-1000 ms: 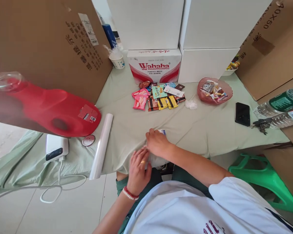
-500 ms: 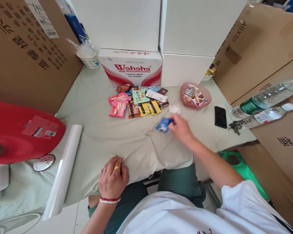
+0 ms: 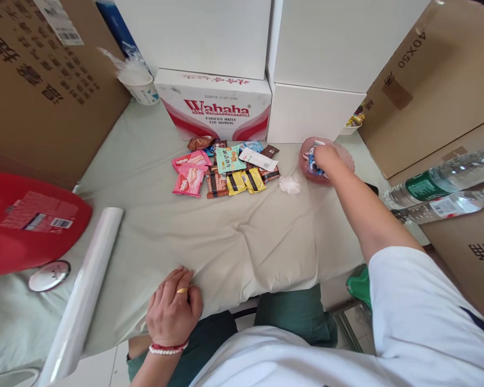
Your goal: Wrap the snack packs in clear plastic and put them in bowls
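Note:
My right hand (image 3: 326,158) is down in the pink glass bowl (image 3: 347,159), its fingers closed on a small blue snack packet (image 3: 312,157). The fingertips and most of the bowl's contents are hidden behind the hand. At the table's front edge my left hand (image 3: 174,309) lies palm down on the cloth, holding nothing. A pile of wrapped snacks lies left of the bowl, with pink wafer packets (image 3: 190,179), yellow packets (image 3: 244,181), a green packet (image 3: 229,159) and a white one (image 3: 258,159). Crumpled clear plastic (image 3: 289,185) sits between pile and bowl.
A Wahaba-style water carton (image 3: 215,110) and white boxes (image 3: 317,110) stand behind the snacks. Two water bottles (image 3: 439,183) are at the right, partly covering keys. A plastic roll (image 3: 83,295) and a red container (image 3: 32,223) occupy the left. A paper cup (image 3: 143,90) stands back left.
My right hand has carried the blue packet from the middle of the table right and back into the pink bowl. My left hand still rests at the table's edge. The view has shifted slightly.

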{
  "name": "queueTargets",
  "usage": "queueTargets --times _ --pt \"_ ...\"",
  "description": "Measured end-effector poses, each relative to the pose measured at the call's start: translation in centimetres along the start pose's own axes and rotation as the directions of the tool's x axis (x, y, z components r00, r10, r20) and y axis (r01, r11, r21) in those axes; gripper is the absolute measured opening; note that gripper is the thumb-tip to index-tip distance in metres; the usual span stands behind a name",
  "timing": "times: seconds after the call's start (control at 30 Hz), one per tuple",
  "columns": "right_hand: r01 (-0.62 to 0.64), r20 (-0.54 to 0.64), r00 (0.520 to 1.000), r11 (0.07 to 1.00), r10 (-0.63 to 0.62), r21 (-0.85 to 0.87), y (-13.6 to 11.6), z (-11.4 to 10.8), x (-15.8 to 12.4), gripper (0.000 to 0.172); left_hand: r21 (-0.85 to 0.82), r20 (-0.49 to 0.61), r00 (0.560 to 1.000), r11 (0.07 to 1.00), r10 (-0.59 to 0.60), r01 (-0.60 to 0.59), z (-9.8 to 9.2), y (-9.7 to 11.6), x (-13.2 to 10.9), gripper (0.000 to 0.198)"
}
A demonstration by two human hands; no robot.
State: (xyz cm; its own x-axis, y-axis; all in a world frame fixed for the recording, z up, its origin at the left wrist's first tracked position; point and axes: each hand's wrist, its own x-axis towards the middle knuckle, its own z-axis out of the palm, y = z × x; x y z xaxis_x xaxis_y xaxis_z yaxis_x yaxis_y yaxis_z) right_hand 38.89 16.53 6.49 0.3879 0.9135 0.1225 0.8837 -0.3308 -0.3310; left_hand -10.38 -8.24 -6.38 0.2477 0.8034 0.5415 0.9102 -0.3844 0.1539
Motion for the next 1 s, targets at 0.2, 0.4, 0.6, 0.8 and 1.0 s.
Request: queueTargets --times 0.2,0.4,0.6,0.8,1.0 --pt "0.192 -0.062 0.976 0.961 -0.208 -0.200 -2.9 -0.9 -4.7 0.035 0.000 -0.007 1.000 1.000 0.014 -0.014 -0.1 0.1 0.1 0.034" --pt "0.356 0.305 0.893 0.934 -0.330 -0.033 -1.1 4.0 -11.8 0.032 -0.015 -0.015 1.000 1.000 0.005 -0.006 -0.1 0.5 0.2 0.030" --pt "0.098 0.093 0.987 0.946 -0.133 0.308 0.9 7.2 -18.7 0.036 -0.119 -0.033 0.999 0.993 -0.009 0.005 -0.3 0.4 0.0 0.025" --pt "0.019 -0.105 0.994 0.927 0.022 0.375 2.9 6.3 -19.1 0.034 -0.423 -0.168 0.982 0.906 -0.089 0.010 -1.6 -0.3 -1.0 0.022" --pt "-0.092 -0.016 0.994 0.922 0.106 0.376 3.1 5.5 -15.6 0.033 -0.549 -0.129 0.970 0.829 -0.206 0.103 -4.9 0.0 -3.6 0.017"
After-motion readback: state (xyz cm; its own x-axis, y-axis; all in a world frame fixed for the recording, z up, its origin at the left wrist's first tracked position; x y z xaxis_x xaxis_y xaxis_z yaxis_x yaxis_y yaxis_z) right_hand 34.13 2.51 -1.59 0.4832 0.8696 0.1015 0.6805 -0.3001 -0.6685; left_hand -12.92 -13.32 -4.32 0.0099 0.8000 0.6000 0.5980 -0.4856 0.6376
